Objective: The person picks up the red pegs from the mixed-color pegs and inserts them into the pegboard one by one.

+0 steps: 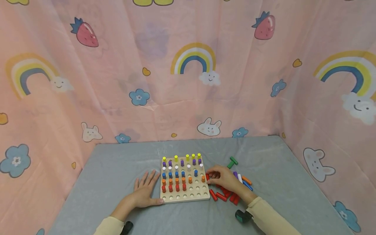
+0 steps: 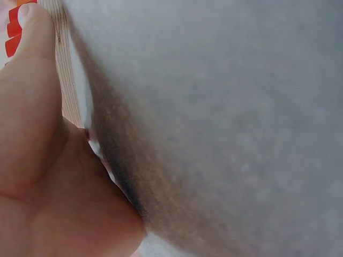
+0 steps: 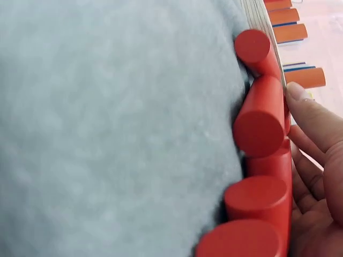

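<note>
A wooden pegboard (image 1: 195, 192) lies on the table with rows of yellow, purple, white, blue, orange and red pegs standing in it. Beside its left edge my left hand (image 1: 144, 195) rests with fingers spread on the cloth, its thumb touching the front left corner. In the left wrist view, that thumb lies along the board's side. At the board's right edge my right hand (image 1: 224, 179) pinches a red peg (image 1: 207, 176) between thumb and fingers. The right wrist view shows the thumb close to the board's edge, mostly hiding this peg. Several red pegs (image 1: 221, 196) lie loose below the hand.
Two green pegs (image 1: 234, 160) lie behind my right hand. Purple, white, orange (image 1: 246, 180) and blue (image 1: 247, 185) pegs lie loose to its right. Grey cloth (image 1: 123, 163) covers the table, and a pink patterned curtain (image 1: 164, 120) hangs behind it.
</note>
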